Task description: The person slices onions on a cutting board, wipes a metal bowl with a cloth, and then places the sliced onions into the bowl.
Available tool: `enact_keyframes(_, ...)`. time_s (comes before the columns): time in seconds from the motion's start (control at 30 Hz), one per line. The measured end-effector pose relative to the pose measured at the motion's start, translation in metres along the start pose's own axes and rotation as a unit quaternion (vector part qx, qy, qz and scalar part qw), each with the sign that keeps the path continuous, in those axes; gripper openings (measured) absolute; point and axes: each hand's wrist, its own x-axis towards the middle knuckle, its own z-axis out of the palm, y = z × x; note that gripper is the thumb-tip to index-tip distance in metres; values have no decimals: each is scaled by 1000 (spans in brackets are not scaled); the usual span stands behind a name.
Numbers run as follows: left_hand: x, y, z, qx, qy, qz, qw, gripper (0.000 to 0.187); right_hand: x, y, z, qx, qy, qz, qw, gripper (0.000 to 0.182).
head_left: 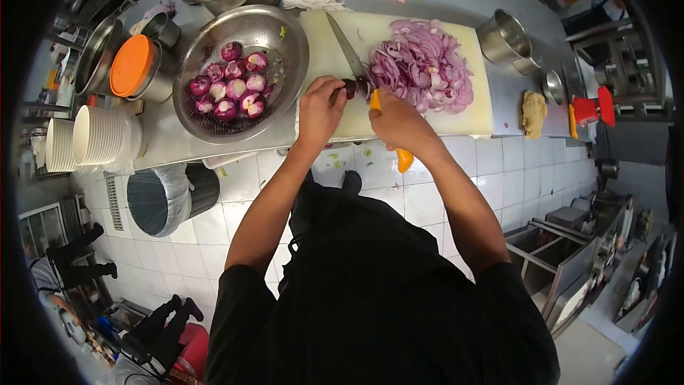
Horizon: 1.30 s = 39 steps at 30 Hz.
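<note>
My right hand (400, 122) is closed round the yellow handle of a kitchen knife (346, 46), whose long blade points away across the white cutting board (324, 117). With bent fingers, my left hand (320, 108) holds a red onion (350, 88) against the board, right beside the blade. A big heap of sliced red onion (420, 64) covers the board's right half. On the left, a perforated steel colander (288, 96) holds several peeled red onions (235, 89).
Stacked white containers (100, 135) and an orange-lidded pot (132, 65) stand at the left. Steel pots (504, 36), a yellowish cloth (533, 114) and a red tool (595, 107) lie right. A lined bin (160, 199) is below the counter. Other people (153, 335) are at lower left.
</note>
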Motion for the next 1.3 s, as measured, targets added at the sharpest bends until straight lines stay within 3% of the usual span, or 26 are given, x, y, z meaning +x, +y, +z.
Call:
enact_keyframes(0.03, -2, 1, -1, 5, 2, 5, 1000, 16, -5, -2, -2, 2, -18, 17, 1000, 29)
enact_keyframes(0.13, -1, 1, 0, 0, -1, -4, 1000, 16, 38, 55, 61, -90, 179, -162, 966, 30)
enact_keyframes(0.17, -2, 1, 0, -3, -4, -12, 1000, 16, 46, 60, 66, -108, 197, -173, 959, 31)
enact_keyframes(0.27, -2, 0, -1, 19, 11, 32, 999, 16, 25, 25, 23, -59, 37, -35, 997, 33)
enact_keyframes(0.37, -2, 4, -3, -6, -6, -14, 1000, 16, -8, -13, -8, 2, -35, 25, 999, 30)
enact_keyframes(0.47, -2, 1, -1, -4, -2, -12, 1000, 16, 38, 51, 58, -113, 171, -148, 968, 32)
enact_keyframes(0.57, -2, 3, -1, 3, -2, -26, 1000, 16, 47, 51, 55, -119, 150, -122, 974, 31)
enact_keyframes(0.67, -3, 2, 0, -20, 4, -25, 999, 15, 1, -9, -1, -20, -26, 20, 999, 32)
enact_keyframes(0.7, -5, 1, -1, -12, 3, -20, 1000, 15, -6, -17, -6, -11, -44, 44, 998, 33)
enact_keyframes(0.8, -3, 2, 1, 4, 6, -2, 1000, 15, 34, 41, 56, -109, 144, -122, 976, 33)
enact_keyframes(0.9, -1, -1, 0, 8, 18, 12, 1000, 15, 45, 50, 60, -116, 152, -115, 975, 33)
enact_keyframes(1.0, 0, 0, 2, -7, 16, 12, 1000, 15, 24, 18, 19, -102, 48, -55, 992, 34)
enact_keyframes(1.13, -2, 4, 0, -13, 12, -6, 1000, 15, 2, -7, 9, -27, 3, -9, 1000, 28)
enact_keyframes(1.23, -4, 7, -2, -13, 8, -19, 1000, 14, 47, 60, 75, -150, 216, -213, 941, 29)
enact_keyframes(1.3, -1, 6, -2, -10, 15, -18, 1000, 14, 53, 57, 66, -151, 181, -175, 956, 28)
